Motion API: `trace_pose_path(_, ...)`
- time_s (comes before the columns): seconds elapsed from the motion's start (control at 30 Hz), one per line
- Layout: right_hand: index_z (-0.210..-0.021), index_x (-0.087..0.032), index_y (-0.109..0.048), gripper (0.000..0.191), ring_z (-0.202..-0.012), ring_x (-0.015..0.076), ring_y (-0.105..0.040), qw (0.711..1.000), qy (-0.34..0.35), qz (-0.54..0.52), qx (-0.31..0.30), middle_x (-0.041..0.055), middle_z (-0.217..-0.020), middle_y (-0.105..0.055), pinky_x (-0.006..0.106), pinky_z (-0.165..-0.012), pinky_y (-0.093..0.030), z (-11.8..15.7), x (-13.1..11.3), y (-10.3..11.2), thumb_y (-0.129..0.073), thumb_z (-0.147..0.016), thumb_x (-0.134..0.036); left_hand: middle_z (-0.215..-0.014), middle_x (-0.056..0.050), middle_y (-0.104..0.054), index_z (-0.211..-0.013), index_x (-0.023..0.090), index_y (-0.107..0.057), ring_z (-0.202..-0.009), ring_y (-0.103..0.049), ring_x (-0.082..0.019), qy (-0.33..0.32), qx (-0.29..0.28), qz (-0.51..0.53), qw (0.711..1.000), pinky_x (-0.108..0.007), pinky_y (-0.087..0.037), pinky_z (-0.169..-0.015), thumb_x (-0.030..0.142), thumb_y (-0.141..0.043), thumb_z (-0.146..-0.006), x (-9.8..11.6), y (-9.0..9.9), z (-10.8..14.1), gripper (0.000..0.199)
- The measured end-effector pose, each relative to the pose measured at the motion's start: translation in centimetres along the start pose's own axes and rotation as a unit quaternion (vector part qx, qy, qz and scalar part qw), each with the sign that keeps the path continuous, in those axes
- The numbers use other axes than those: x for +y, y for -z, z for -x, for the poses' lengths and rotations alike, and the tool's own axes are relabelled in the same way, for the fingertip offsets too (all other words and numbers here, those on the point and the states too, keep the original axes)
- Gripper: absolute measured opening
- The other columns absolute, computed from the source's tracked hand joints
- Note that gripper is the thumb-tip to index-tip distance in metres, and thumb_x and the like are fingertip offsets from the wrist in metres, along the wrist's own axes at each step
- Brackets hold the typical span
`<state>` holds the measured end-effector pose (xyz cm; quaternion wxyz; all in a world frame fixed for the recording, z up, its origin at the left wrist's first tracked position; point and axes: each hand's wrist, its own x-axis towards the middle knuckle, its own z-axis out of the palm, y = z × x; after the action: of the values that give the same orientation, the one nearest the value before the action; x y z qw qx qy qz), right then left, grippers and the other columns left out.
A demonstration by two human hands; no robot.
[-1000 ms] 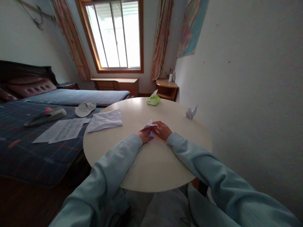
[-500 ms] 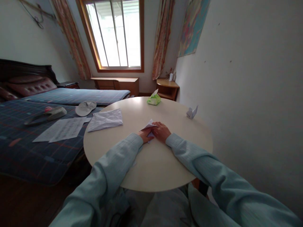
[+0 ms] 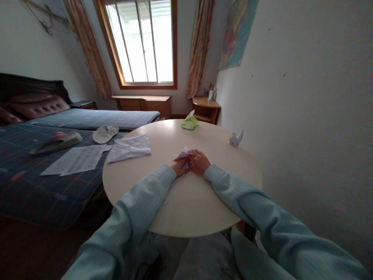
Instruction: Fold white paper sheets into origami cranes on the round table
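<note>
A small piece of folded white paper (image 3: 183,154) is between my two hands, over the middle of the round table (image 3: 186,210). My left hand (image 3: 178,166) is closed on the paper from the left, its thumb below the upper fold. From the right, my right hand (image 3: 199,162) grips the same paper, fingers bent over its edge and close against the left fingers. One paper point sticks up above the hands and another bit shows beneath them. The fingertips partly hide the folds.
Creased paper sheets (image 3: 131,147) lie at the table's left edge. A green tissue pack (image 3: 189,123) stands at the far edge, and a folded paper figure (image 3: 236,138) at the right. On the bed beside the table are printed sheets (image 3: 83,159) and a pale cap (image 3: 105,133).
Both hands stay in nearly the same place on the folded paper. The paper's lower tip has shifted slightly to the right; the fingers have moved only a little.
</note>
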<state>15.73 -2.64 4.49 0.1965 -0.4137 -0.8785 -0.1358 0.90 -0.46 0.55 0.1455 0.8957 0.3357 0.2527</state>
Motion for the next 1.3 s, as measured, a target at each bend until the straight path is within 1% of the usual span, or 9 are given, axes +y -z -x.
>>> trace_pose_path(0.2,-0.089,-0.014,-0.053,0.023,-0.09,0.0204,-0.04,1.0,-0.004,0.009,-0.013,0.01,-0.101,-0.048,0.032,-0.075,-0.036,0.0,-0.3,0.3,-0.042,-0.069,-0.016,-0.109,-0.01,-0.046,-0.107,0.013,-0.038,-0.101,-0.041,-0.021,-0.008,0.004,-0.02,1.0,-0.035,-0.033,-0.088,0.024,-0.048,-0.067,-0.1,0.0,-0.1,0.043)
trace_pose_path(0.33,-0.088,-0.014,-0.053,0.021,-0.088,0.0198,-0.041,1.0,-0.007,0.003,-0.007,0.0098,-0.099,-0.048,0.032,-0.074,-0.037,0.0,-0.2,0.1,-0.042,-0.069,-0.015,-0.11,-0.011,-0.046,-0.11,0.012,-0.037,-0.101,-0.042,-0.021,-0.005,-0.003,-0.036,0.999,-0.034,-0.033,-0.088,0.022,-0.049,-0.065,0.1,0.3,0.0,0.047)
trace_pose_path(0.63,-0.089,-0.018,-0.048,0.02,-0.089,0.0145,-0.041,0.987,0.032,-0.104,0.114,0.0062,-0.099,-0.045,0.028,-0.076,-0.039,0.1,0.7,-0.4,-0.043,-0.07,-0.015,-0.117,-0.008,-0.041,-0.115,0.013,-0.034,-0.107,-0.037,-0.02,0.065,-0.015,-0.068,0.995,-0.032,-0.03,-0.092,0.017,-0.044,-0.067,0.7,1.4,-0.2,0.049)
trace_pose_path(0.77,-0.095,-0.019,-0.044,0.023,-0.09,0.0132,-0.042,0.974,0.026,-0.161,0.16,0.0057,-0.098,-0.044,0.027,-0.077,-0.039,0.3,0.5,0.0,-0.041,-0.072,-0.018,-0.105,-0.006,-0.052,-0.103,0.016,-0.047,-0.094,-0.048,-0.02,0.094,-0.004,-0.112,0.989,-0.032,-0.038,-0.082,0.019,-0.039,-0.071,1.1,2.1,-0.2,0.033)
trace_pose_path(0.87,-0.1,-0.017,-0.038,0.03,-0.085,0.0127,-0.046,0.965,-0.003,-0.197,0.171,0.0067,-0.097,-0.044,0.028,-0.076,-0.04,0.2,0.4,0.0,-0.042,-0.072,-0.023,-0.091,-0.005,-0.058,-0.089,0.018,-0.055,-0.081,-0.053,-0.02,0.149,-0.014,-0.171,0.974,-0.03,-0.043,-0.07,0.025,-0.038,-0.073,1.8,2.6,-0.1,0.024)
trace_pose_path(0.97,-0.104,-0.015,-0.034,0.042,-0.083,0.0148,-0.047,0.965,-0.03,-0.212,0.153,0.008,-0.094,-0.047,0.03,-0.075,-0.041,0.0,0.6,-0.8,-0.049,-0.068,-0.031,-0.086,-0.004,-0.059,-0.083,0.02,-0.056,-0.078,-0.054,-0.019,0.191,-0.021,-0.211,0.958,-0.028,-0.043,-0.066,0.032,-0.036,-0.074,2.3,2.8,0.0,0.025)
trace_pose_path(1.03,-0.105,-0.015,-0.033,0.049,-0.084,0.0165,-0.048,0.969,-0.039,-0.215,0.116,0.0085,-0.092,-0.049,0.032,-0.077,-0.041,0.0,0.9,-1.6,-0.052,-0.065,-0.034,-0.085,-0.003,-0.06,-0.083,0.021,-0.055,-0.078,-0.054,-0.018,0.2,-0.024,-0.225,0.953,-0.027,-0.042,-0.067,0.034,-0.035,-0.075,2.5,2.8,0.0,0.026)
trace_pose_path(1.17,-0.107,-0.015,-0.034,0.048,-0.09,0.0179,-0.048,0.974,-0.051,-0.217,0.034,0.0084,-0.097,-0.052,0.034,-0.081,-0.039,-0.1,1.5,-3.0,-0.053,-0.065,-0.031,-0.086,-0.003,-0.06,-0.085,0.022,-0.055,-0.079,-0.054,-0.018,0.195,-0.029,-0.241,0.95,-0.026,-0.041,-0.067,0.034,-0.034,-0.076,2.7,2.7,0.1,0.026)
trace_pose_path(1.3,-0.108,-0.017,-0.034,0.046,-0.097,0.017,-0.045,0.973,-0.049,-0.226,0.022,0.0071,-0.106,-0.049,0.032,-0.085,-0.036,0.0,1.6,-3.2,-0.051,-0.066,-0.028,-0.09,-0.002,-0.059,-0.087,0.023,-0.055,-0.081,-0.054,-0.017,0.178,-0.03,-0.242,0.953,-0.026,-0.041,-0.068,0.034,-0.033,-0.076,2.8,2.8,0.1,0.027)
